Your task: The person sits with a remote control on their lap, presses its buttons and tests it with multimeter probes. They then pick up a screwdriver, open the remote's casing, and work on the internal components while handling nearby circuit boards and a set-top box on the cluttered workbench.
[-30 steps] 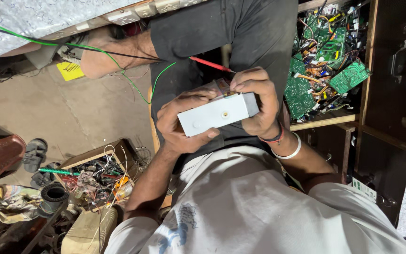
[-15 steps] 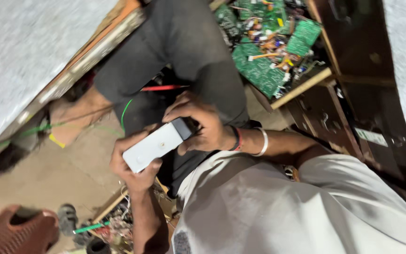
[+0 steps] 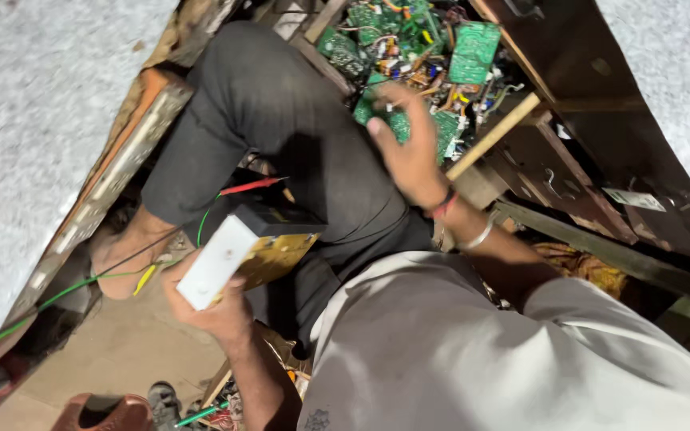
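Observation:
My left hand (image 3: pixel 216 313) grips a small box-shaped device (image 3: pixel 243 255) with a white front cover and a yellowish circuit board showing inside it, held above my lap. My right hand (image 3: pixel 410 145) is raised with fingers spread and holds nothing; it hovers at the edge of a wooden drawer (image 3: pixel 495 132) filled with several green circuit boards (image 3: pixel 473 49) and loose wires. I sit with a leg in dark trousers (image 3: pixel 281 120) folded in front of me. A red wire (image 3: pixel 249 186) and a green wire (image 3: pixel 81 283) run past the device.
A dark wooden cabinet (image 3: pixel 600 152) stands at the right with a paper tag on it. A wooden plank (image 3: pixel 121 168) runs along the left by my bare foot (image 3: pixel 125 247). Small parts and a sandal (image 3: pixel 161 399) lie on the floor below.
My right hand has let go of the white device and swung up to the drawer of circuit boards. The device now rests in my left hand alone, its cover opened off the board.

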Demonstrator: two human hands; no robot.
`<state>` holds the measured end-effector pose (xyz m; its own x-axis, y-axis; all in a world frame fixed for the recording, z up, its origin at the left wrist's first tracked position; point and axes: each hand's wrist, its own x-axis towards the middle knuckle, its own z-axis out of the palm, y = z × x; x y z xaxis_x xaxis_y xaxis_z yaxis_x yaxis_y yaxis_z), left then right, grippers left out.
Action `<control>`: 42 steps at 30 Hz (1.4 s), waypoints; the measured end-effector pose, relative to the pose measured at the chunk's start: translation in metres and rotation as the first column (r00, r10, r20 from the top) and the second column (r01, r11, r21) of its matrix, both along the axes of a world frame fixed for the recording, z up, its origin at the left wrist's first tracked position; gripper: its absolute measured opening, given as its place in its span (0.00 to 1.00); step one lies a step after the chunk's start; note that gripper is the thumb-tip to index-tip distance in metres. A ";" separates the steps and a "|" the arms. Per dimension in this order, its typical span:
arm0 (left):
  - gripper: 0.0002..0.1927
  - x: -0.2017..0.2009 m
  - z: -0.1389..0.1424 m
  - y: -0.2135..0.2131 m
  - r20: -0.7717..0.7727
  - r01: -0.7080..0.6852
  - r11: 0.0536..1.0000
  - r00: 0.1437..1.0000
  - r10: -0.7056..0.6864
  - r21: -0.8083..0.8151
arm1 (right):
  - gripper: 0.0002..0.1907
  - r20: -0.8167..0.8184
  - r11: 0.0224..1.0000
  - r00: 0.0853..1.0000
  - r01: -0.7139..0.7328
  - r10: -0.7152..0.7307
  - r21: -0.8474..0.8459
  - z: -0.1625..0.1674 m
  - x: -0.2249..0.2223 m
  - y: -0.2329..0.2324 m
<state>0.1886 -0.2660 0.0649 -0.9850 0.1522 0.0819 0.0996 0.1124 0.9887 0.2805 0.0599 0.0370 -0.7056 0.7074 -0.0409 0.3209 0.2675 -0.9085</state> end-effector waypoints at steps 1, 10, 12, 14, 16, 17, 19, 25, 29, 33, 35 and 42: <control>0.41 -0.002 -0.001 0.001 0.031 -0.028 0.999 0.999 0.027 0.028 | 0.38 0.163 0.962 0.983 -0.124 0.086 0.243 -0.014 0.012 0.027; 0.40 -0.013 0.003 0.012 0.015 -0.010 1.000 1.000 0.010 0.028 | 0.49 0.503 0.747 0.864 -0.325 -0.016 0.581 -0.130 0.054 0.084; 0.40 -0.012 0.005 0.014 0.015 -0.012 0.998 1.000 0.011 0.058 | 0.49 0.406 0.735 0.891 -0.135 -0.203 0.664 -0.142 0.030 0.094; 0.40 -0.009 0.006 0.016 0.016 -0.034 0.999 0.999 0.033 0.036 | 0.50 0.346 0.714 0.870 0.009 -0.350 0.700 -0.144 0.009 0.100; 0.39 -0.010 0.009 0.015 0.007 -0.045 0.998 0.999 0.045 -0.046 | 0.51 0.397 0.698 0.887 -0.131 -0.234 0.704 -0.135 0.003 0.092; 0.39 -0.010 0.009 0.016 0.015 -0.040 0.999 0.999 0.041 -0.011 | 0.52 0.419 0.670 0.889 -0.197 -0.186 0.716 -0.126 0.004 0.095; 0.39 -0.013 0.009 0.019 0.019 -0.043 0.997 0.999 0.042 0.063 | 0.51 0.634 0.748 0.771 -0.387 -0.058 0.539 -0.103 0.017 0.100; 0.37 -0.025 0.008 0.028 0.028 -0.023 0.995 0.999 0.021 0.095 | 0.35 0.496 0.833 0.863 -0.201 -0.099 0.516 -0.060 0.044 0.148; 0.35 -0.027 0.011 0.030 0.030 0.018 0.997 0.999 -0.021 0.076 | 0.48 0.439 0.602 0.883 -0.261 -0.168 0.754 -0.080 0.026 0.125; 0.32 -0.024 0.014 0.026 -0.008 0.037 0.999 0.999 -0.037 0.006 | 0.52 0.595 0.808 0.795 -0.270 -0.120 0.524 -0.091 0.028 0.131; 0.32 -0.022 0.014 0.022 -0.004 0.034 0.999 0.999 -0.034 -0.002 | 0.52 0.590 0.808 0.805 -0.302 -0.068 0.506 -0.094 0.035 0.146; 0.31 -0.021 0.006 0.011 0.025 0.019 1.000 1.000 -0.018 -0.018 | 0.45 0.538 0.771 0.843 -0.339 -0.005 0.539 -0.064 0.027 0.150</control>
<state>0.1674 -0.2548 0.0713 -0.9836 0.1717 0.0546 0.0773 0.1285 0.9887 0.3078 0.2097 -0.0267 -0.8179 0.5748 -0.0251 0.5588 0.7833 -0.2724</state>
